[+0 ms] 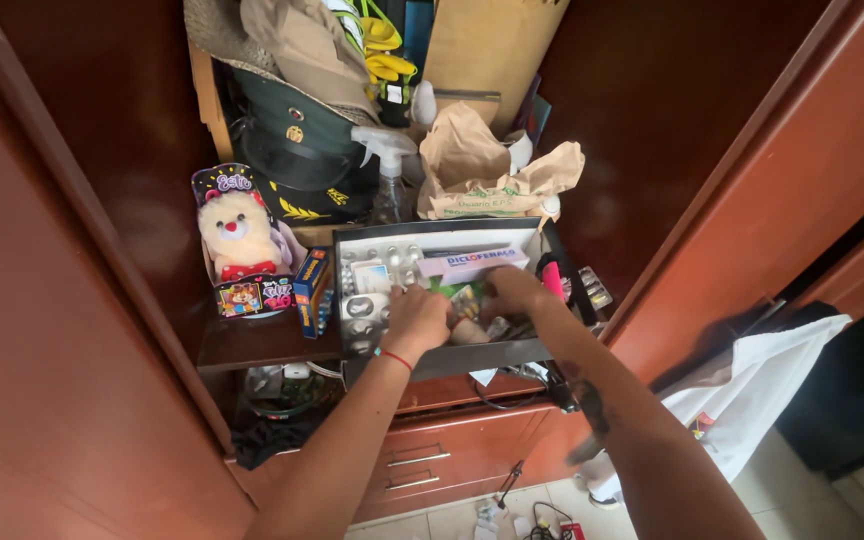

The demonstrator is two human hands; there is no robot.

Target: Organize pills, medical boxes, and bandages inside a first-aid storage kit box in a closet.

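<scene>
- the grey box (432,355) sits at the front edge of the wardrobe shelf (252,345), full of blister packs (367,285) and small cartons; i judge the contents light, thin and slippery, the foil easy to crease.
- i'd pinch a pack by its flat edge, not by the bubbles.
- my left hand (416,318) is curled down into the packs, fingers bent close, but i cannot tell whether they grip anything.
- my right hand (514,292) rests beside it on the pile under a pale pink carton (472,263), fingertips hidden, grip unclear.
- a toy bear (237,235) stands just left of the box.
</scene>
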